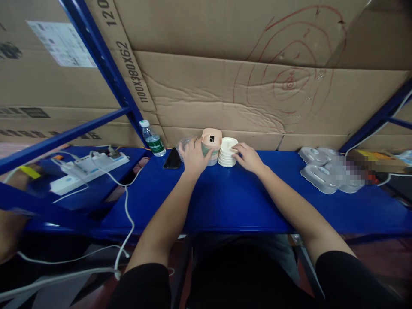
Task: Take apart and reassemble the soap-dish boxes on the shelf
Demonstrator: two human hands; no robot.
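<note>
A peach-coloured lid (212, 136) with a dark opening in its top sits on a short stack of round tubs (212, 162), some greenish and some clear. My left hand (195, 159) is curled against the left side of this stack, its thumb across the front. Close by on the right stands a pile of cream lids (227, 159). The fingertips of my right hand (248, 157) are closed on the right edge of the upper cream lids. Behind my left fingers shows part of a clear plastic piece (183, 143).
A black phone (172, 159) and a water bottle (153, 139) lie left on the blue table (238, 206). Clear plastic trays (322, 171) sit right. Further left are a power strip (90, 169), loose white cables and another person's arm (13, 231). Cardboard (193, 94) backs the table.
</note>
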